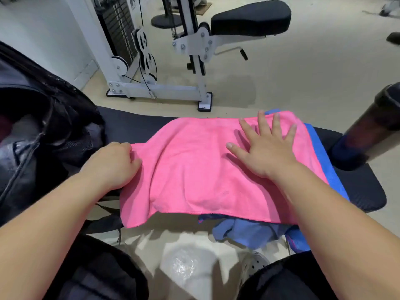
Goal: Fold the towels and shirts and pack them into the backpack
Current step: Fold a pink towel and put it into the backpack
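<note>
Squarely mid-view, on the black padded worktop (359,187): a pink towel (194,169), spread out in a single broad sheet. Long axis from left to right across the worktop, with the right end a little farther away than the left. Near long edge draped over the worktop's front lip and hanging loose.

Left grip (112,165) at the towel's left short edge, curled tight and pinching the cloth there. Right grip (266,148) laid flat on the towel's right half, fanned wide, pressing down and clasping nothing.

Underneath, showing only as a strip along the right side and at the far right corner: a blue towel (320,148), aligned the same way. Below the pink towel's near edge, a crumpled grey-blue shirt (244,232) hanging off the worktop toward the floor.

Left of the towels, touching the left forearm's side of the worktop: a black backpack (43,118), zip open, insides too dark to make out. At the far right, just past the worktop's end, a dark shaker bottle (372,126) standing upright. Beyond, on the pale floor (303,72), a white cable weight machine (190,50) with a black padded seat (251,17).
</note>
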### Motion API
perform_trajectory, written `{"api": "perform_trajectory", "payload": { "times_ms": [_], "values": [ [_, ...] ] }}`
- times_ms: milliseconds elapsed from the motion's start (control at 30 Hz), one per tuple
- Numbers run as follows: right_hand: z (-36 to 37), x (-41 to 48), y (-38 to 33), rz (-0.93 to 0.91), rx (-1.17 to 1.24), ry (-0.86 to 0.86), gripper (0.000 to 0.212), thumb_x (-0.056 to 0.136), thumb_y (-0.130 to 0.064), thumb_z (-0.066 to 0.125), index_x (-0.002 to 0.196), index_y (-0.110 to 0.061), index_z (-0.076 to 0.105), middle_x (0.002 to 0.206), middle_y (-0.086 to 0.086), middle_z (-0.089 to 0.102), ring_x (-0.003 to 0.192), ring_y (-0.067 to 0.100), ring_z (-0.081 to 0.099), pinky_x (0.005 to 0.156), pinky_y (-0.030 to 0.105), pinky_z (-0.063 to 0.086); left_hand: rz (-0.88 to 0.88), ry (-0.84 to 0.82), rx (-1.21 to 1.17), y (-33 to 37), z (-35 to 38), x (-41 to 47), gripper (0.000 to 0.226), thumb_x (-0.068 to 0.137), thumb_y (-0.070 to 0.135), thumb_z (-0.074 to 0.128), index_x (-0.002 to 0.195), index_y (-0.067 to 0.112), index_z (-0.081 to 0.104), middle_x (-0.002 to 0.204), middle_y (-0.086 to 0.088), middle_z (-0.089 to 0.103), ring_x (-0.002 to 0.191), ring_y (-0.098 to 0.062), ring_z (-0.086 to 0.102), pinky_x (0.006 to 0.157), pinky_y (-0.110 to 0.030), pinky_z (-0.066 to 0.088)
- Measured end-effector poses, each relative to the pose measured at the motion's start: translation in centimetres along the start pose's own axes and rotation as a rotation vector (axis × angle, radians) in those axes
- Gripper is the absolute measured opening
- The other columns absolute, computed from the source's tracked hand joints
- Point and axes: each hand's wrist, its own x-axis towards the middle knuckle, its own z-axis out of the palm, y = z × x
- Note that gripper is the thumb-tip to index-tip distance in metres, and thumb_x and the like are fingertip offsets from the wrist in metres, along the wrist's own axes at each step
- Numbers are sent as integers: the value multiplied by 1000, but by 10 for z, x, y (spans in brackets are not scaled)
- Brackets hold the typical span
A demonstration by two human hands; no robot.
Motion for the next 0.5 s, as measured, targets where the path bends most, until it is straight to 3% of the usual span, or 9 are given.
{"api": "perform_trajectory", "payload": {
  "times_ms": [133,300,367,500],
  "values": [
    [5,-15,-36,-161,-19,-91,85,82,-88,11,156,-48,-4,166,-1,-20,152,36,-21,114,69,-14,-44,10,-8,-4,7,0,42,87,50,62,107,13,59,105,-10,59,93,-31,60,79,-39,49],
    [38,-23,-39,-194,-92,-199,86,81,-89,8,155,-49,-9,165,-1,-25,151,36,-22,115,70,-10,-90,42,-95,-8,6,7,46,87,55,59,81,10,55,82,-5,60,78,-28,56,63,-36,38],
    [38,-23,-38,-195,-91,-194,86,80,-89,8,155,-49,-10,165,-2,-24,152,35,-21,116,69,-9,-93,67,-167,-12,10,9,40,94,48,52,80,12,62,83,-7,66,85,-32,61,68,-37,43],
    [36,-24,-37,-201,-90,-191,86,81,-89,8,155,-49,-9,166,-2,-23,152,34,-20,116,68,-8,-99,159,-152,-13,15,14,17,90,29,58,87,14,66,93,-8,69,91,-33,62,75,-38,50]
  ]
}}
